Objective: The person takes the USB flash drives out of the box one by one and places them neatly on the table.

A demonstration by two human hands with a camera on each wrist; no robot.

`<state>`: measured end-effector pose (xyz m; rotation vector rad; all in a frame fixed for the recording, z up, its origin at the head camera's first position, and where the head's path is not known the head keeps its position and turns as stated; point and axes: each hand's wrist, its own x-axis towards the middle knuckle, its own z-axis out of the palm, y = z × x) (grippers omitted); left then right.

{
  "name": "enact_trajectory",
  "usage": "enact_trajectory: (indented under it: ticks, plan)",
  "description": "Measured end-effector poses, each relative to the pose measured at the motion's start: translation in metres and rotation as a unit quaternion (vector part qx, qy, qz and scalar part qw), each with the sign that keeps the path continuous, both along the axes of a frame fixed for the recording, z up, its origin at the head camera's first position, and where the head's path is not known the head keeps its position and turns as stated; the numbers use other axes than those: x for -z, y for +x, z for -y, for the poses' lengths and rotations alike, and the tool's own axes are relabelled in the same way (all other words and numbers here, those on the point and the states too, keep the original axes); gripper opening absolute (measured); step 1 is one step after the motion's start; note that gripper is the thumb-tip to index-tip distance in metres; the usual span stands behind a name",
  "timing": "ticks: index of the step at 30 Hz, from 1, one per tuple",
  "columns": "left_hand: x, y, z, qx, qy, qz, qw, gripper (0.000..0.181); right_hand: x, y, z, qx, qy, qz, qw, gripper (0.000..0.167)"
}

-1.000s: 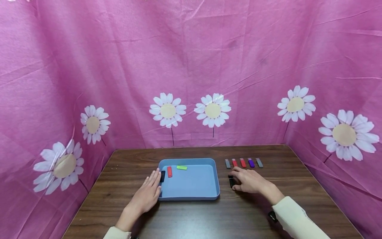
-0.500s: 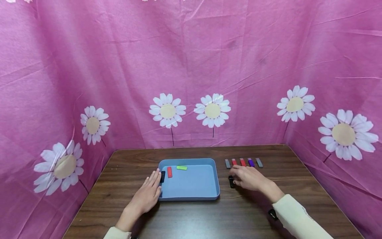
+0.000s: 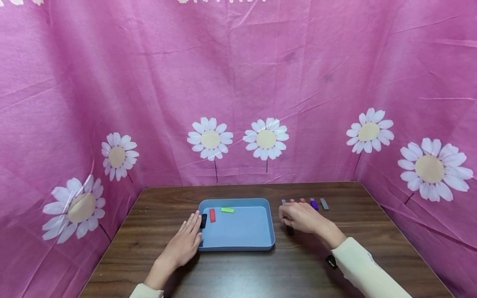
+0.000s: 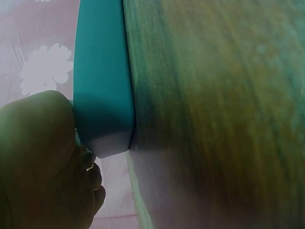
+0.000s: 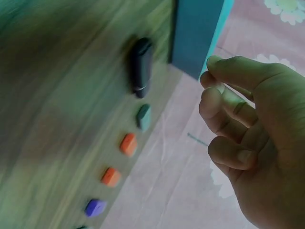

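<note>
My left hand [image 3: 181,244] lies along the left side of a blue tray [image 3: 238,236], fingers straight and touching its rim. Inside are a black USB flash drive [image 3: 203,221], a red one [image 3: 212,215] and a green one [image 3: 227,210]. Over the table right of the tray hovers my right hand [image 3: 303,217], loosely curled with nothing visible in its fingers. A capped black flash drive [image 5: 141,67] lies below it on the table, apart from the fingers and partly hidden in the head view. Behind it run a grey, two red, a purple [image 3: 314,204] and another grey flash drive [image 3: 324,204].
The brown wooden table [image 3: 238,273] reaches back to a pink curtain [image 3: 238,82] printed with daisies, which also hangs at both sides. A small black device [image 3: 331,261] sits under the right sleeve. The row of flash drives stands near the table's far edge.
My right hand has let go of the black flash drive on the table, then risen and shifted left over it. My left hand and the tray have stayed put.
</note>
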<state>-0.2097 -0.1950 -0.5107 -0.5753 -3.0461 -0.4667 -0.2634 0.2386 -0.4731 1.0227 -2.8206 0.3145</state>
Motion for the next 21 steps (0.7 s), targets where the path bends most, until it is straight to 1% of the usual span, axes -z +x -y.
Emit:
enact_trajectory:
  ticks: [1,2,6,9,11,13,16,18,21]
  plan:
    - [0.000,0.000,0.000,0.000,-0.002,0.003,1.0000,0.058,-0.001,-0.001,0.004,-0.004,-0.001,-0.003,1.0000,0.019]
    - [0.002,0.000,0.001,0.001,-0.002,-0.002,1.0000,0.058,-0.001,-0.002,0.007,-0.007,-0.001,-0.008,0.9999,0.020]
    - [0.003,-0.001,0.000,0.001,-0.005,-0.006,1.0000,0.058,-0.006,-0.007,0.022,-0.024,-0.007,-0.012,0.9996,0.021]
    - [0.004,-0.001,0.000,0.004,0.004,-0.014,0.9999,0.057,-0.011,-0.011,0.033,-0.034,-0.009,-0.017,0.9992,0.019]
    - [0.008,-0.002,0.001,0.005,0.000,-0.031,0.9995,0.058,-0.013,-0.012,0.040,-0.041,-0.009,-0.021,0.9989,0.019]
    - [0.013,-0.003,0.002,0.008,0.003,-0.055,0.9985,0.056,-0.015,-0.014,0.048,-0.046,-0.008,-0.020,0.9987,0.018]
    - [0.015,-0.002,0.002,0.009,0.002,-0.072,0.9974,0.056,-0.019,-0.017,0.060,-0.054,-0.009,-0.014,0.9984,0.019]
    - [0.013,-0.001,0.002,0.011,0.013,-0.067,0.9976,0.056,-0.022,-0.020,0.068,-0.058,-0.006,-0.012,0.9982,0.018]
    - [0.008,0.000,0.001,0.006,0.008,-0.040,0.9992,0.057,-0.026,-0.024,0.080,-0.063,0.002,-0.017,0.9979,0.018]
